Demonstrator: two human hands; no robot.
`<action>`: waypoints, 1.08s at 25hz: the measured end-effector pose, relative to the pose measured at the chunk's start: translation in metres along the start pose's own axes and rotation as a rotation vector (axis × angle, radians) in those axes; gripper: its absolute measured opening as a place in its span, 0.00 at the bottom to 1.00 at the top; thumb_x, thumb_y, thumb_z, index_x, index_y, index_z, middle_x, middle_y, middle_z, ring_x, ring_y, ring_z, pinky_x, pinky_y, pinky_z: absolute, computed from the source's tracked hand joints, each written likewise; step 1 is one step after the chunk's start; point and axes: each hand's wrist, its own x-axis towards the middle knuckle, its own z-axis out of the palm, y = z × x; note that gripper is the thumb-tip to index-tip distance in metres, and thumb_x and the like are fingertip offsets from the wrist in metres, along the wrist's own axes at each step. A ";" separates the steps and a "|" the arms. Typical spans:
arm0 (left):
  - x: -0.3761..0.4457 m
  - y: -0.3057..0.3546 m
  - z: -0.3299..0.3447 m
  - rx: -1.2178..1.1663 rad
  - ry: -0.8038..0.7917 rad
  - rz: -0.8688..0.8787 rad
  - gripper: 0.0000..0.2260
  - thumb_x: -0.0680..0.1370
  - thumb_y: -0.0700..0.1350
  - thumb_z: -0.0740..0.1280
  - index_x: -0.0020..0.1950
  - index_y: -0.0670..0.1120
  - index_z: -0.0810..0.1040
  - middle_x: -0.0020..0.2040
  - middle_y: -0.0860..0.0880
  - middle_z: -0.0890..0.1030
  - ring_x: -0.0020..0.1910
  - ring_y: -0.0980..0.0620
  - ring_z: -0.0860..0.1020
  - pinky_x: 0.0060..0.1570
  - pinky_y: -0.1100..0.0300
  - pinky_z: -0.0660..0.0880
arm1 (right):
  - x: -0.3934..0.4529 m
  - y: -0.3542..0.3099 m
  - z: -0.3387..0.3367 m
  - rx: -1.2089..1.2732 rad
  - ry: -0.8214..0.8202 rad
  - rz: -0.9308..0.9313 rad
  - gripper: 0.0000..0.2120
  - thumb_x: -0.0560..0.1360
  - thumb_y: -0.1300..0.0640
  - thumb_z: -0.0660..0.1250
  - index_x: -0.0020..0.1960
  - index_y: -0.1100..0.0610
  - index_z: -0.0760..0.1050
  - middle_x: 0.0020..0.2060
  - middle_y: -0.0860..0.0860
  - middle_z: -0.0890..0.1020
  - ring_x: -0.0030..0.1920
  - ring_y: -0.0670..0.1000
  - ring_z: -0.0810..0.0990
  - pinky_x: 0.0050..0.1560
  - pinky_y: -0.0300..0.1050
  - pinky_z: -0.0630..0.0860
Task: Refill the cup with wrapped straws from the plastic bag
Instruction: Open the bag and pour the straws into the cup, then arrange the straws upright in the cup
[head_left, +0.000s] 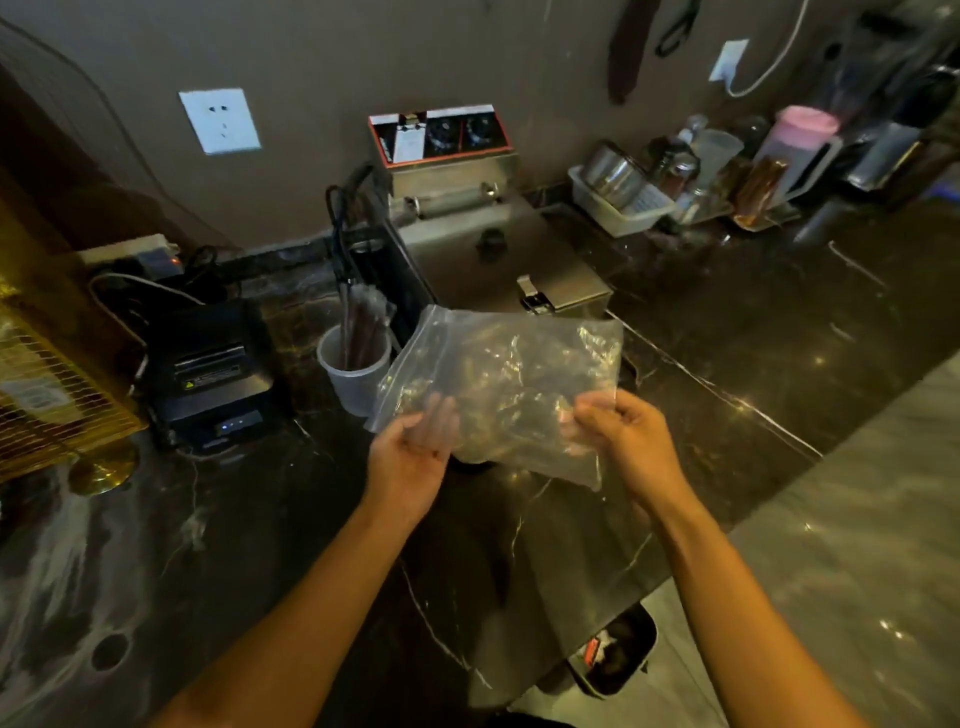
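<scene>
Cup (354, 371) left of bag (506, 382), fryer (470, 228) behind both

Drink-shop or snack-bar back counter, commercial kitchen feel. Dark marble-look worktop (727, 322); stainless electric deep fryer (467, 208) against wall; receipt printer (213, 374); cup (353, 369) of wrapped straws (363, 322); pitcher with pink lid (800, 150), jars and metal tins in tray (623, 202); wall socket (219, 120).

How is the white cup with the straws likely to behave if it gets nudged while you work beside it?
The cup looks like thin plastic, so probably light and easy to slide on the glossy counter. The straws stand well above its rim and lean to one side, so it may tip. The bag, held by both hands, hangs close beside it and could brush it.
</scene>
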 end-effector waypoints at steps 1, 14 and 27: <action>0.001 -0.004 -0.011 -0.008 0.006 -0.018 0.19 0.74 0.37 0.66 0.65 0.41 0.79 0.57 0.42 0.85 0.59 0.44 0.85 0.58 0.50 0.82 | -0.003 0.018 -0.004 0.026 -0.011 0.043 0.06 0.77 0.66 0.70 0.53 0.65 0.83 0.44 0.60 0.87 0.43 0.55 0.86 0.46 0.46 0.84; 0.019 -0.090 -0.040 0.743 0.256 -0.238 0.13 0.79 0.41 0.72 0.63 0.44 0.79 0.58 0.41 0.84 0.57 0.42 0.84 0.55 0.50 0.80 | 0.002 0.154 -0.095 -0.218 0.260 0.357 0.06 0.78 0.63 0.71 0.52 0.66 0.82 0.40 0.60 0.86 0.38 0.56 0.82 0.40 0.53 0.80; 0.029 -0.099 -0.036 1.376 0.474 -0.196 0.23 0.75 0.60 0.73 0.50 0.40 0.81 0.40 0.45 0.84 0.32 0.50 0.81 0.27 0.62 0.78 | -0.001 0.155 -0.101 -1.010 0.277 0.427 0.28 0.75 0.38 0.72 0.57 0.63 0.74 0.44 0.54 0.81 0.49 0.62 0.85 0.46 0.51 0.79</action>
